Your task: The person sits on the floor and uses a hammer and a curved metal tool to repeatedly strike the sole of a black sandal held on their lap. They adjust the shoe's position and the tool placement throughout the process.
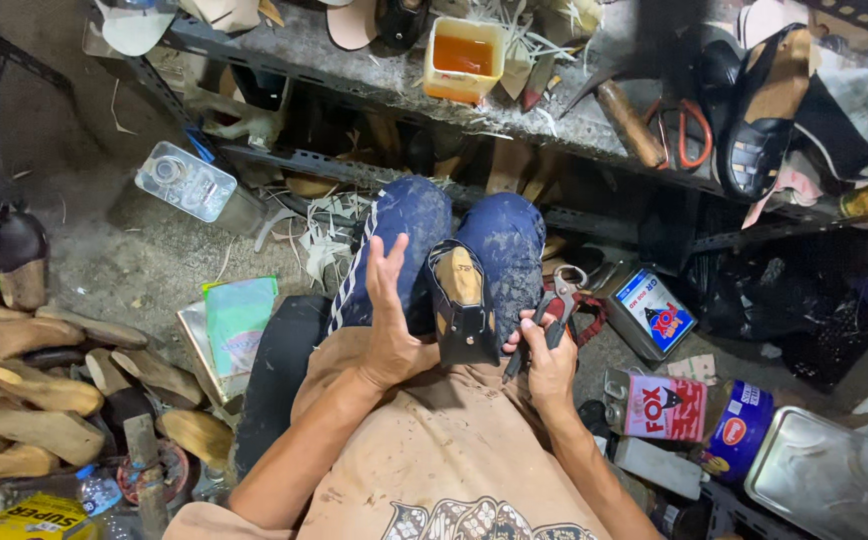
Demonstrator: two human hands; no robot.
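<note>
A black shoe upper on a wooden last (461, 300) lies sole-up between my knees, on my blue trousers. My left hand (390, 315) is open beside its left edge, fingers spread and pointing away, palm against the shoe's side. My right hand (546, 350) grips metal lasting pliers (557, 300) at the shoe's right side, with the thumb resting on the shoe's heel end.
A low metal bench (574, 125) ahead carries an orange glue tub (463, 58), a hammer (626, 118), scissors (692, 135) and black sandals (762, 110). Wooden lasts (34, 395) pile at left. Glue tins (666, 405) and a steel tray (829, 475) sit at right.
</note>
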